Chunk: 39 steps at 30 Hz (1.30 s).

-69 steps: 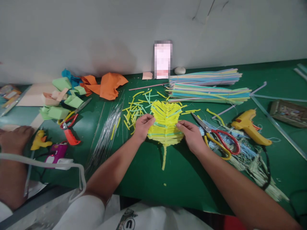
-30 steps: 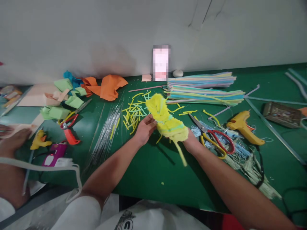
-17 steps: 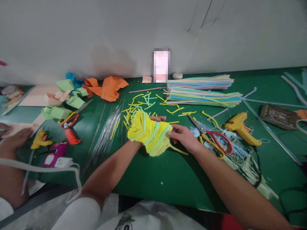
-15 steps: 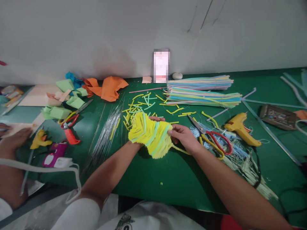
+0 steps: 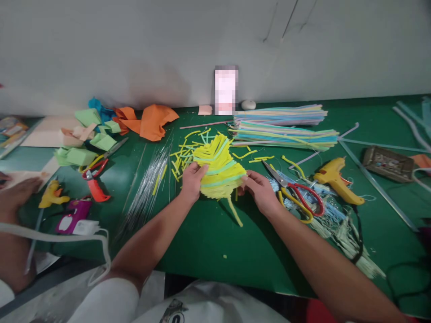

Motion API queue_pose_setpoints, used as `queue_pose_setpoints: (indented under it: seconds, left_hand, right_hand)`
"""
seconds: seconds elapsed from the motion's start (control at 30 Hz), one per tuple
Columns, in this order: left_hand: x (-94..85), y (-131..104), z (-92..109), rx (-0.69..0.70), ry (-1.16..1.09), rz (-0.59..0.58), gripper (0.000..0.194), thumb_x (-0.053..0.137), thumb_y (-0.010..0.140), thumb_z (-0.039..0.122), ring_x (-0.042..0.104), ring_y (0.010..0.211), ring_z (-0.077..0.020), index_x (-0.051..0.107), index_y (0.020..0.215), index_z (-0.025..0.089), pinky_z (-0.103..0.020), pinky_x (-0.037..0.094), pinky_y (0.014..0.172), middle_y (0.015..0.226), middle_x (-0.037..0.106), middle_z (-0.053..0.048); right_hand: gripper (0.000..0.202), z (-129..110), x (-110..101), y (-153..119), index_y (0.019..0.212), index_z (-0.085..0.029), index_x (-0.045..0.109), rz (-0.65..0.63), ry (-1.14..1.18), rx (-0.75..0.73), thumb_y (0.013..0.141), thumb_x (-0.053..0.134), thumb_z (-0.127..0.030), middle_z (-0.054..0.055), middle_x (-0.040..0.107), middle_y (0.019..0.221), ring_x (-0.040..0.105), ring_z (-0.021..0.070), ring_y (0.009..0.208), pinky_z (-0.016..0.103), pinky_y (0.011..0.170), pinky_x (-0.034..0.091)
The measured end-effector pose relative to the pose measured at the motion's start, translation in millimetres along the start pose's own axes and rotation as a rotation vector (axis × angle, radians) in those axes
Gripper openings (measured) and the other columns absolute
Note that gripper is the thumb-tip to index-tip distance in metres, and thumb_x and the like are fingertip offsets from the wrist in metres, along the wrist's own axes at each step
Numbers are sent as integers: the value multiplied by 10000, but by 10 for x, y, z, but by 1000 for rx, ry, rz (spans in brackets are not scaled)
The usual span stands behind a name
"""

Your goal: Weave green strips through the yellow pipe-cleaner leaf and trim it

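Note:
Between my hands, above the green table, is a yellow leaf made of fuzzy pipe-cleaner pieces, with mint-green stripes across it and a yellow stem hanging toward me. My left hand grips its left edge, thumb on top. At the right edge, my right hand pinches the leaf between thumb and fingers. Short yellow and mint pipe-cleaner pieces lie scattered just behind and left of it. Scissors with red and yellow handles rest close to the right of my right hand.
Pipe-cleaner bundles lie at the back, near a propped phone. Thin wires lie left. A yellow glue gun and a bead tray are right. At far left, another person's hand rests on paper near a second glue gun.
The leaf has turned so its stem now points toward me instead of right. My left hand has come out from underneath to its left edge; my right hand still holds the right edge.

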<state>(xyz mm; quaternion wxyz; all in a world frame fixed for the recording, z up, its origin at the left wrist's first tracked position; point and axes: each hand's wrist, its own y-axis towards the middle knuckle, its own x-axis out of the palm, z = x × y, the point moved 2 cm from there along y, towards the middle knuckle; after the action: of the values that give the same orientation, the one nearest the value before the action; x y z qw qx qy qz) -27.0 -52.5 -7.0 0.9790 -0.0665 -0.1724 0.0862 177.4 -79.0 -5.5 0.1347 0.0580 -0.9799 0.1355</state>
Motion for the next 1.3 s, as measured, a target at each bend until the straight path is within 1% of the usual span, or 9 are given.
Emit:
queue_pose_setpoints:
  seconds: [0.13, 0.3, 0.43, 0.7, 0.8, 0.87, 1.0, 1.17, 1.3]
  left_hand:
    - [-11, 12, 23, -60, 30, -21, 379, 842, 606, 393, 674, 721, -193, 693, 849, 143, -311, 525, 677, 767, 718, -30]
    - [-10, -7, 28, -120, 100, -110, 407, 869, 561, 387, 656, 695, -182, 692, 821, 128, -317, 522, 692, 721, 700, -24]
    - [-17, -10, 2, -157, 168, -222, 401, 880, 547, 360, 638, 650, -162, 697, 814, 123, -298, 506, 662, 708, 688, -24]
    - [-19, -19, 14, -171, 302, -448, 338, 859, 586, 378, 607, 622, -142, 695, 761, 141, -252, 481, 606, 695, 677, -26]
    - [-16, -20, 29, -156, 251, -409, 380, 797, 669, 456, 624, 647, -158, 706, 859, 140, -273, 497, 638, 715, 675, -38]
    - [-26, -10, 31, -125, 242, -347, 382, 806, 662, 435, 612, 629, -152, 705, 884, 141, -274, 495, 640, 710, 666, -30]
    - [-55, 16, 26, -52, 254, -274, 314, 787, 685, 432, 560, 578, -129, 694, 782, 148, -255, 459, 595, 648, 623, -8]
    - [-100, 33, 53, 62, 338, -218, 329, 715, 759, 464, 514, 544, -112, 660, 662, 155, -238, 404, 541, 591, 577, 0]
    - [-146, 48, 25, 58, 386, -181, 295, 693, 779, 444, 472, 439, -102, 671, 669, 171, -230, 352, 454, 480, 507, 28]
  right_hand:
    - [297, 1, -15, -1, 825, -203, 648, 20, 36, 13, 778, 675, -495, -40, 551, 566, 523, 121, 513, 269, 529, 420]
    - [311, 48, -52, 33, 855, -219, 687, 87, -21, 29, 707, 744, -487, -15, 644, 764, 550, 126, 643, 261, 587, 441]
    - [301, 80, -60, 54, 829, -228, 700, 114, -54, 13, 668, 780, -470, -8, 668, 808, 584, 150, 738, 284, 689, 455]
    - [344, 97, -51, 34, 868, -230, 709, 97, -48, 2, 708, 730, -534, 24, 694, 767, 602, 189, 700, 323, 651, 476]
    - [312, 102, -55, 37, 786, -224, 690, 82, -86, 19, 713, 732, -524, 10, 662, 694, 581, 181, 663, 322, 645, 465]
    - [304, 99, -50, 41, 718, -216, 661, 47, -125, 24, 729, 724, -512, -7, 617, 627, 559, 167, 637, 319, 650, 455]
    - [332, 76, -25, 42, 709, -197, 648, -14, -206, 0, 751, 700, -522, -20, 571, 587, 521, 143, 597, 297, 606, 417]
    - [330, 45, 5, 39, 764, -195, 663, -43, -228, -17, 759, 681, -524, -26, 568, 596, 509, 128, 564, 293, 589, 417]
    - [313, 20, 25, 37, 713, -197, 628, -51, -237, -25, 764, 678, -502, -35, 561, 572, 516, 123, 551, 292, 591, 419]
